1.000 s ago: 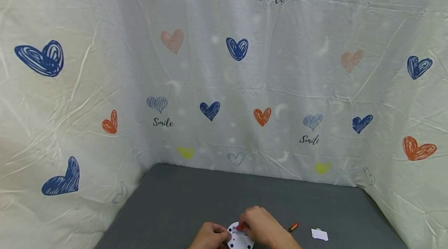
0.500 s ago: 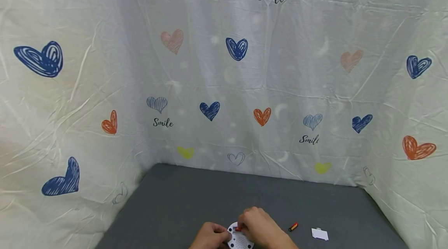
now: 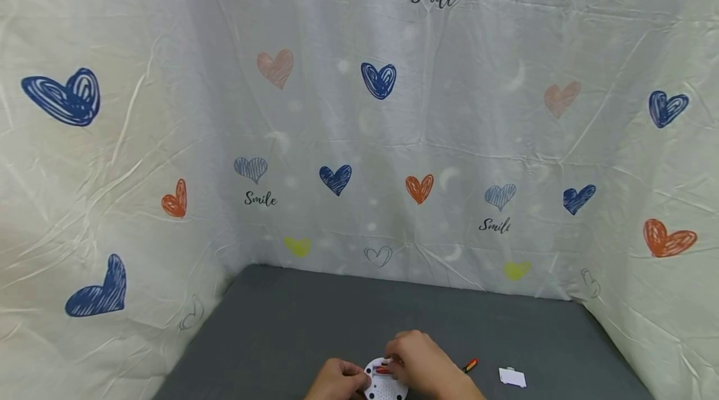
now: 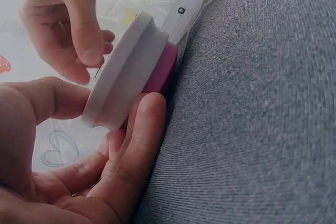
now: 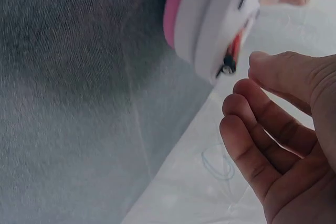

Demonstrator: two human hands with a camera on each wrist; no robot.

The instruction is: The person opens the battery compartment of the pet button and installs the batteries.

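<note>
At the bottom centre of the head view, both hands meet over a round white device that rests on the grey table. The left hand grasps the device from its left side: in the left wrist view its thumb and curled fingers cradle the white rim, with the pink underside of the device turned toward the grey surface. The right hand hovers over the upper right part of the device, its fingers loosely bent rather than clenched; in the right wrist view the fingertips sit just beside the edge of the device, where a red battery with a dark end lies in the open compartment. Whether a fingertip actually touches the battery I cannot tell; the hand grips nothing visible. In the head view the battery shows as a small red streak on the device's face, between the two hands. To the right, near the lower edge of the frame, a second red battery lies on the table, and farther right a small white cover lies flat, apart from the hands. Behind the table hangs a white cloth printed with blue, orange and yellow hearts; the word "Smile" reads in black script at the top centre, left of centre and right of centre. No brand or label on the device can be read.
</note>
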